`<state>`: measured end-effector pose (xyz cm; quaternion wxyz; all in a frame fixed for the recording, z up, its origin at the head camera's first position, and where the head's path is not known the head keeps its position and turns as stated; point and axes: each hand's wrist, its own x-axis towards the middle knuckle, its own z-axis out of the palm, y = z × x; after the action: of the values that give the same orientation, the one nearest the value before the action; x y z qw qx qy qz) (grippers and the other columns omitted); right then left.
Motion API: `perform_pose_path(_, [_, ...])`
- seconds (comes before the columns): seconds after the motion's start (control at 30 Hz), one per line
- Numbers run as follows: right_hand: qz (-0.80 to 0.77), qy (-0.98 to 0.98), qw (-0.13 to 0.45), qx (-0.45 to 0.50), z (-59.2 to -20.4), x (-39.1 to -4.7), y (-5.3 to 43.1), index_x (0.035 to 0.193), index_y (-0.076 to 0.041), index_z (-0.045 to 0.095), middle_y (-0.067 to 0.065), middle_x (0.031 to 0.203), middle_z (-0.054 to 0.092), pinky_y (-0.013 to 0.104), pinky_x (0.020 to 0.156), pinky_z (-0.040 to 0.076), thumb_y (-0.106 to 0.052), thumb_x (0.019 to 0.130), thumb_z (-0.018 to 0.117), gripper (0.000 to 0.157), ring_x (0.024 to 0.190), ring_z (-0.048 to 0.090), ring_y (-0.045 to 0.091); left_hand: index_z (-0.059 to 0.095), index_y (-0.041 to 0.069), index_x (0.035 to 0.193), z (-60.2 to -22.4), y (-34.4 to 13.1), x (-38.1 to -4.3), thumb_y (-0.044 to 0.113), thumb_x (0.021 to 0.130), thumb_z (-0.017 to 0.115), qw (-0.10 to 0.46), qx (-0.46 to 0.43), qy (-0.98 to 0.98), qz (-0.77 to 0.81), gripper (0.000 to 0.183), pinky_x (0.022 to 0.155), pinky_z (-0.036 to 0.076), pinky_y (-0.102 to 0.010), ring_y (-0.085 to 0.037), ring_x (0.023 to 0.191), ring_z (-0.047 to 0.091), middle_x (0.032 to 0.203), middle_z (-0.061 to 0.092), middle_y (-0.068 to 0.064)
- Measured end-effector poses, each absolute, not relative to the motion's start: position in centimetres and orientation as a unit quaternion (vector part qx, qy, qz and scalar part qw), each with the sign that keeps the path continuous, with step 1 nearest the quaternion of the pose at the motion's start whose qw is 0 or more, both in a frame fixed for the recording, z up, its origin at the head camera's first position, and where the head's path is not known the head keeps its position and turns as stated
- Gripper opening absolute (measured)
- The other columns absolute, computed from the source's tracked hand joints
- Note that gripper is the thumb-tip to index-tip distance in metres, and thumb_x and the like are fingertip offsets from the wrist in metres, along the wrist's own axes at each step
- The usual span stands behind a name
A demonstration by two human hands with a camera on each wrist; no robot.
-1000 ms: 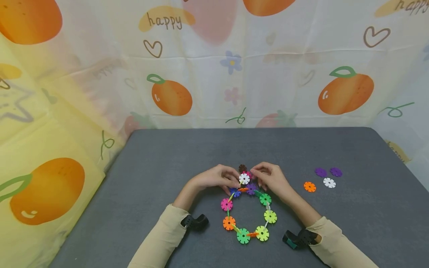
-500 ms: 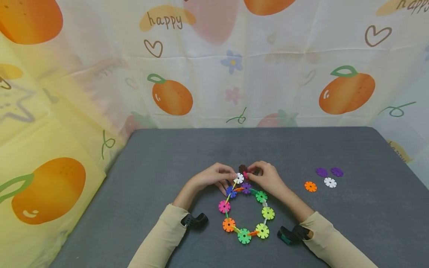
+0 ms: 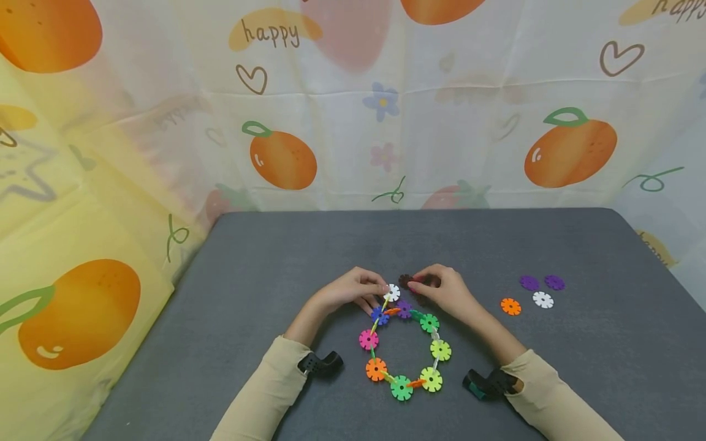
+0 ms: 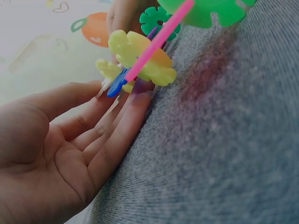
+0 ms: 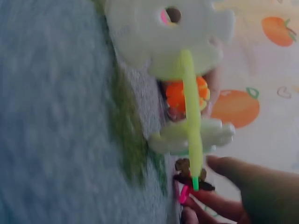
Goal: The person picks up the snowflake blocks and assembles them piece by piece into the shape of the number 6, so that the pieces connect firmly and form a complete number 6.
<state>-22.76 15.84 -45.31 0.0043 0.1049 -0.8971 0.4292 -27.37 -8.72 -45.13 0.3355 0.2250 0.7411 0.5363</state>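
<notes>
A ring of colourful notched plastic discs, linked edge to edge, lies on the table; a green disc [image 3: 401,388] forms its near side. At the far left of the ring, my left hand [image 3: 353,291] pinches a white disc [image 3: 392,293] between thumb and fingers. A yellow disc [image 4: 140,58] and a blue disc [image 4: 117,84] show close to those fingertips in the left wrist view. My right hand [image 3: 448,293] holds a brown disc [image 3: 405,281] just right of the white one. Joined to it, a pink disc [image 5: 184,194] is mostly hidden by the right fingers.
To the right lie loose discs: an orange disc [image 3: 510,307], a white disc [image 3: 543,299] and two purple ones, a purple disc [image 3: 529,283] among them. The grey table [image 3: 287,245] ends at a printed fruit curtain [image 3: 342,153]. Each wrist wears a black strap with a camera.
The white disc and the ring's far side have shifted slightly left. The brown disc has moved right with my right hand, widening the gap to the white disc; the pink disc is now largely covered.
</notes>
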Motion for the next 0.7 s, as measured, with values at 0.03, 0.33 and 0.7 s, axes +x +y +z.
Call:
perform_pose_path(0.03, [0.422, -0.9, 0.005, 0.106, -45.3, -22.7, 15.7, 0.103, -0.002, 0.072, 0.012, 0.09, 0.065, 0.022, 0.052, 0.039, -0.022, 0.088, 0.073, 0.025, 0.061, 0.047, 0.012, 0.065, -0.003, 0.116, -45.1, -8.7, -27.3, 0.019, 0.1, 0.055, 0.335, 0.224, 0.741, 0.537, 0.029, 0.06, 0.059, -0.028, -0.011, 0.067, 0.065, 0.093, 0.065, -0.003])
perform_pose_path(0.33, [0.423, -0.899, 0.031, 0.106, -45.5, -22.8, 16.1, 0.098, -0.002, 0.072, 0.012, 0.089, 0.065, 0.021, 0.06, 0.039, -0.012, 0.083, 0.077, 0.019, 0.071, 0.049, 0.014, 0.066, -0.001, 0.115, -45.1, -8.6, -27.3, 0.019, 0.098, 0.057, 0.33, 0.234, 0.74, 0.537, 0.028, 0.06, 0.059, -0.029, -0.011, 0.066, 0.065, 0.092, 0.065, -0.004])
perform_pose_path(0.7, [0.599, -0.798, -0.021, 0.06, -45.2, -23.1, 17.3, 0.112, 0.005, 0.06, 0.023, 0.105, 0.064, 0.025, 0.067, 0.058, -0.006, 0.092, 0.064, 0.023, 0.078, 0.069, 0.015, 0.066, 0.002, 0.118, -44.9, -8.2, -27.1, 0.022, 0.098, 0.059, 0.32, 0.224, 0.753, 0.529, 0.029, 0.064, 0.059, -0.029, -0.01, 0.076, 0.067, 0.099, 0.068, -0.006])
